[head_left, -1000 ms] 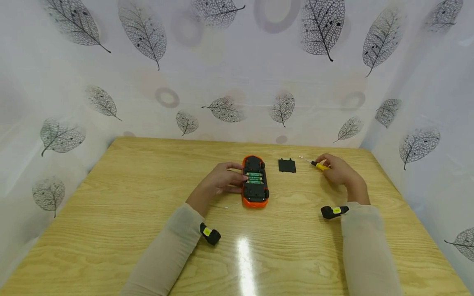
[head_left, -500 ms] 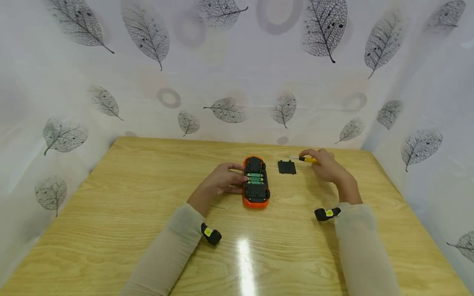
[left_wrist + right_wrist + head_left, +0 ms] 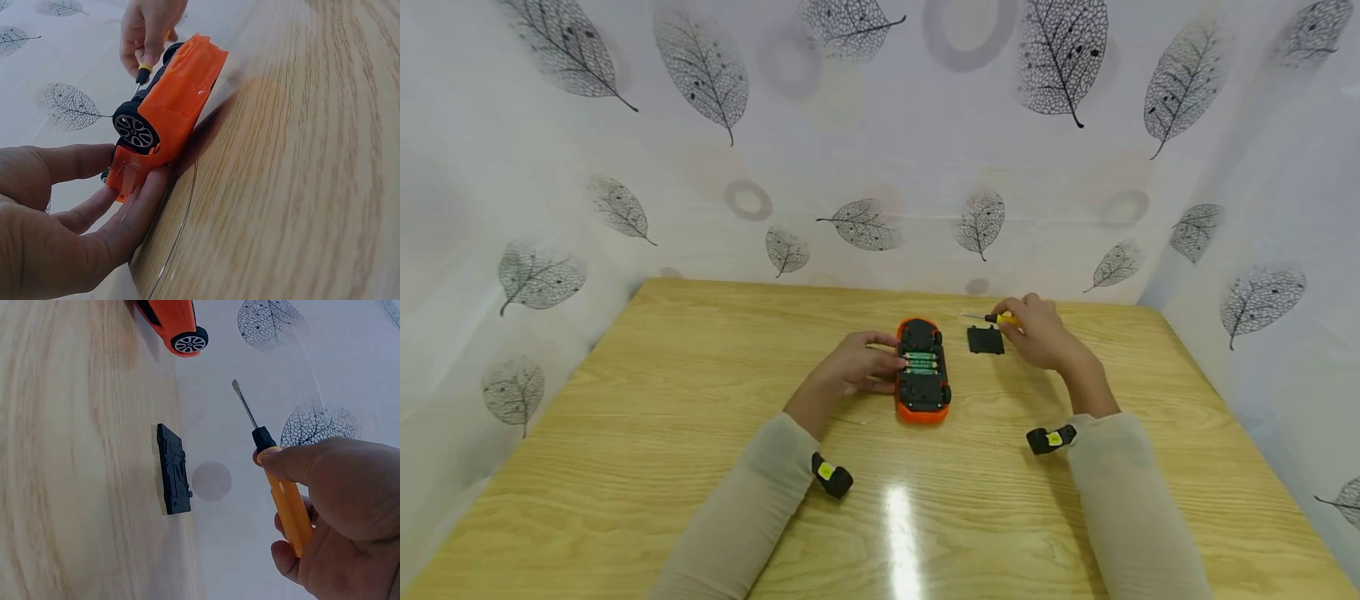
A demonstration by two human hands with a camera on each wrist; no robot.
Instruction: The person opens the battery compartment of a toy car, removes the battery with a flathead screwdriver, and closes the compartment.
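Note:
An orange toy car (image 3: 922,408) lies wheels up on the wooden table, its black underside facing me. Several green batteries (image 3: 921,364) sit side by side in its uncovered battery compartment. My left hand (image 3: 861,367) grips the car's left side between thumb and fingers. To the right, my right hand (image 3: 1037,332) holds a flat-tipped screwdriver (image 3: 290,509) by its yellow handle, the metal shaft pointing left toward the car. Below the shaft lies a black battery cover (image 3: 986,340), flat on the table and apart from both hands.
A thin clear strand (image 3: 187,215) curves over the table beside the car and left hand. Behind the table (image 3: 737,333) hangs a pale curtain (image 3: 880,150) with a leaf pattern. A black wrist camera (image 3: 832,475) is strapped on each sleeve.
My right hand has carried the screwdriver leftward, from beyond the battery cover to just above it, closer to the car. The left hand keeps its grip, and the car stays put.

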